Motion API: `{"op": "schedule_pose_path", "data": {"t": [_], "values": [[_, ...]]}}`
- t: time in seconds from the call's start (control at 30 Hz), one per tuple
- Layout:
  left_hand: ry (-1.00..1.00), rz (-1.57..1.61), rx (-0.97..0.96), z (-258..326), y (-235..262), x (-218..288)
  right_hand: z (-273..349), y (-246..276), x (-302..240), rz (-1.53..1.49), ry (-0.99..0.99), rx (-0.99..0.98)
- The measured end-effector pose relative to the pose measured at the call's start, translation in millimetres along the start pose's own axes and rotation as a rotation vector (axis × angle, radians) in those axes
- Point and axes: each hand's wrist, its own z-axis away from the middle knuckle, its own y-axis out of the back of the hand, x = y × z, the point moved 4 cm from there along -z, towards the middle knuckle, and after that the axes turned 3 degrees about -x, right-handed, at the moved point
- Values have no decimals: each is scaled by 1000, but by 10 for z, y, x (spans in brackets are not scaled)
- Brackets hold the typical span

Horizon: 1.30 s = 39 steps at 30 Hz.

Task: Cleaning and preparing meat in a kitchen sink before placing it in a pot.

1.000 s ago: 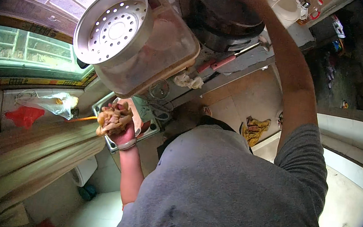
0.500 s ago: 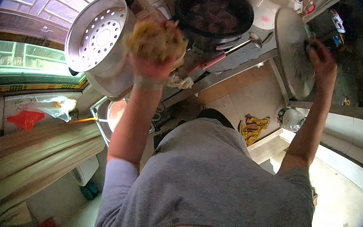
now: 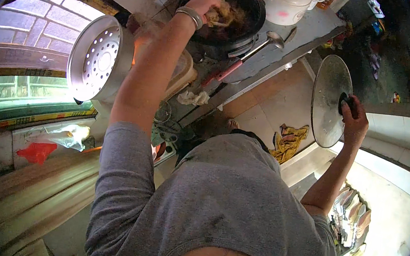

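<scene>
Seemingly adding pale food (image 3: 222,16) to the pot (image 3: 259,19) beneath its fingers, the left hand (image 3: 203,9) (grip unclear) should next release fully, the right hand's (image 3: 355,120) fingers clasping the lid (image 3: 328,99).

Head view: we look from the left one of two wide fisheye cameras worn side by side, upright and unmirrored.
Shirt (image 3: 226,202): we see it close below us, filling the lower middle.
Pot (image 3: 259,17): we look down into its open top, near the upper edge, farther off than the shirt.
Floor (image 3: 250,114): we face steeply down onto it, past the shirt.
Window (image 3: 32,32): we catch it at the left, off to the side.
</scene>
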Motion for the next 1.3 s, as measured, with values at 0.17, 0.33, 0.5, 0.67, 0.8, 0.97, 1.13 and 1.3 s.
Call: {"op": "schedule_pose_path", "data": {"t": [0.17, 0.33, 0.5, 0.67, 0.8, 0.97, 1.13, 1.3], "values": [[-111, -896, 25, -360, 259, 133, 30, 51, 2, -46, -36, 31], [-295, -1224, 179, -553, 335, 182, 32, 33, -34, -14, -4, 36], [-455, -1448, 198, -362, 248, 372, 47, 54, -84, -26, -10, 34], [-321, -1398, 234, -991, 648, 160, 33, 2, -55, -59, -3, 10], [-273, -1814, -137, -435, 135, 494, 33, 78, 36, -4, -17, 39], [-237, -1989, -204, -612, 257, 291, 12, 92, -41, -28, -2, 24], [-298, -1766, -223, -445, 124, 313, -40, 14, -42, 4, 31, 14], [-293, -1570, -95, -231, 73, 417, -48, -43, -186, 98, 63, 7]]}}
